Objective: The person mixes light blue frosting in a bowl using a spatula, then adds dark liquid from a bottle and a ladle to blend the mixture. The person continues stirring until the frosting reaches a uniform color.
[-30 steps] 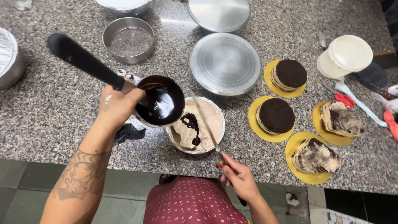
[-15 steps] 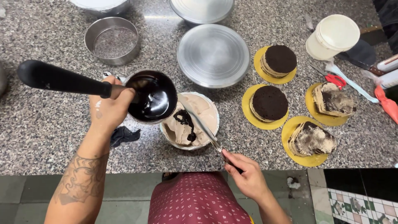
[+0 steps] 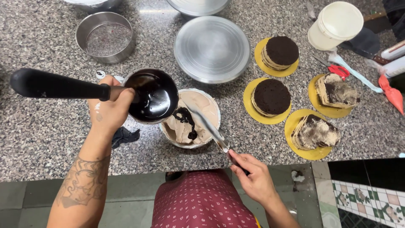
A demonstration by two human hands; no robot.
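My left hand [image 3: 109,107] grips a small black-handled saucepan [image 3: 152,95] close to its pot end. The pan is tilted over a round bowl [image 3: 211,108] of light brown cream near the counter's front edge. Dark chocolate sauce [image 3: 186,118] lies poured on the cream. My right hand [image 3: 252,177] holds a metal spatula [image 3: 206,125] by its handle, with the blade reaching into the bowl's cream. The pan's rim hides the bowl's left side.
Four small layered cakes sit on yellow boards at the right: two dark-topped [image 3: 281,51] [image 3: 271,97] and two cream-smeared [image 3: 336,90] [image 3: 315,132]. A metal turntable [image 3: 211,48], round sieve [image 3: 106,36], white tub [image 3: 334,25], red scissors [image 3: 338,70] and piping bag [image 3: 392,93] lie on the granite counter [image 3: 38,135].
The saucepan has swung so its handle points more level to the left, still over the bowl. More chocolate sauce lies on the cream. The spatula stays in the bowl.
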